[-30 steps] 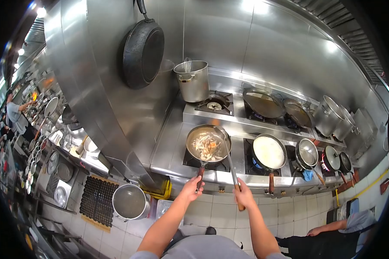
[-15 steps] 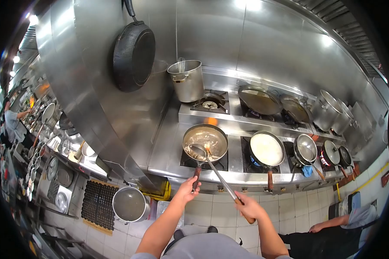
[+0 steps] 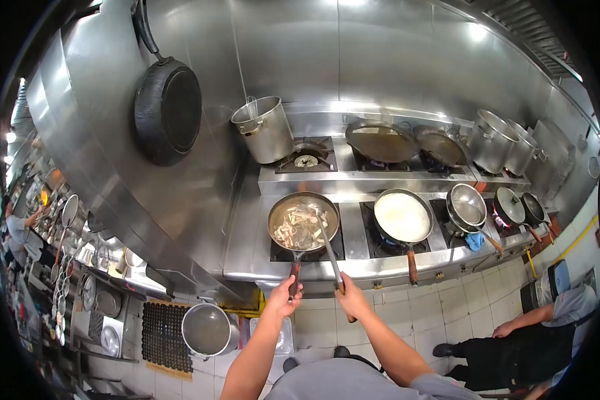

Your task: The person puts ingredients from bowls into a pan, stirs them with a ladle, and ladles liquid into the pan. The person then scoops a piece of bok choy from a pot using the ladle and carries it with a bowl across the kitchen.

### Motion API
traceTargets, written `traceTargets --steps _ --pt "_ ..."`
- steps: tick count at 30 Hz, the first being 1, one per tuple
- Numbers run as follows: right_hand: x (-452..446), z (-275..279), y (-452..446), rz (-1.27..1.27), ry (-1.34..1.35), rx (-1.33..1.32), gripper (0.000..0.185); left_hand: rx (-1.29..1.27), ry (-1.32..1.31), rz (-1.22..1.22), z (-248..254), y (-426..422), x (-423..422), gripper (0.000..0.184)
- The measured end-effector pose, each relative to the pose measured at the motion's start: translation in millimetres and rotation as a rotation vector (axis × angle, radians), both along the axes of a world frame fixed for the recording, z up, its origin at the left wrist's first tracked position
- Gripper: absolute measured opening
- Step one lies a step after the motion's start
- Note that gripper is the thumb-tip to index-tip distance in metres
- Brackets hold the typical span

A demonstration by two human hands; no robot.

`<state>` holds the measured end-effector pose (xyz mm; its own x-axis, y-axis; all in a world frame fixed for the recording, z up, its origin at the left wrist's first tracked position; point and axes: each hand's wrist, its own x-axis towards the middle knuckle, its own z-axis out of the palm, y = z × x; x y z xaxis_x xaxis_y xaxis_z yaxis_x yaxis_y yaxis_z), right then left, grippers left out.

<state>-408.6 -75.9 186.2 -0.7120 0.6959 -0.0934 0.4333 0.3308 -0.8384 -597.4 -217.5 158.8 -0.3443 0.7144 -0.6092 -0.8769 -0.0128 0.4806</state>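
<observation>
Exposure OK overall: bright, cool white light from above. Steel back wall point(image 3: 287, 60) has blown-out glare spots along the top and top right; steel pillar point(image 3: 113, 147) carries long soft streaks. Hanging frying pan point(image 3: 168, 112) sits dark, detail mostly lost in black. White liquid point(image 3: 403, 215) reads near-white, little texture. Small warm sources: burner flame point(image 3: 498, 219) at right, orange flame point(image 3: 45, 198) far left.

Heavy fisheye: straight edges bow, black vignette fills the corners, far-left background is squeezed and smeared. Centre is reasonably sharp; in the front-left skillet point(image 3: 273, 219), food point(image 3: 295, 227) looks soft, and the ladle point(image 3: 331, 257) is hard to read at its far end.
</observation>
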Motion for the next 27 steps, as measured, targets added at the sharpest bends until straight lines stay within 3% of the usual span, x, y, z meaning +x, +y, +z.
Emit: traceTargets --steps 4,6,9,13,16,18,20,23,24,26,27 --pt "-2.8 -12.3 16.5 0.143 -0.057 0.04 0.069 0.01 0.025 0.002 7.6 1.9 4.5 0.021" --pt "8.7 36.0 13.7 0.267 -0.108 -0.258 0.068 0.035 0.017 0.005 7.4 0.3 3.3 0.022" --pt "40.8 35.9 17.0 0.347 -0.011 -0.39 0.068 0.036 -0.005 0.021 -0.4 0.1 0.9 0.021" --pt "68.2 41.0 42.2 0.349 -0.076 -0.565 0.066 0.043 -0.007 0.044 0.9 -1.7 5.1 0.019" --pt "67.2 32.3 62.3 0.315 -0.045 -0.531 0.067 0.044 0.004 0.047 1.2 2.8 10.6 0.019" --pt "56.2 36.2 63.3 0.22 -0.068 -0.37 0.069 0.054 -0.02 0.058 2.5 5.8 12.3 0.019" --pt "50.7 11.0 67.9 0.18 -0.048 -0.302 0.07 0.061 -0.021 0.067 5.8 10.1 16.6 0.019" --pt "34.7 -38.4 71.4 0.178 0.084 0.248 0.072 0.088 -0.027 0.065 6.4 20.2 25.1 0.018" --pt "36.6 -25.4 66.2 0.209 0.072 0.241 0.072 0.115 -0.025 0.065 9.8 21.6 29.0 0.017" --pt "39.2 12.0 55.0 0.195 0.014 -0.439 0.074 0.105 -0.025 0.116 7.7 27.9 34.3 0.019" --pt "47.6 30.0 58.2 0.206 -0.027 -0.529 0.075 0.102 -0.025 0.132 9.2 29.2 36.5 0.019"
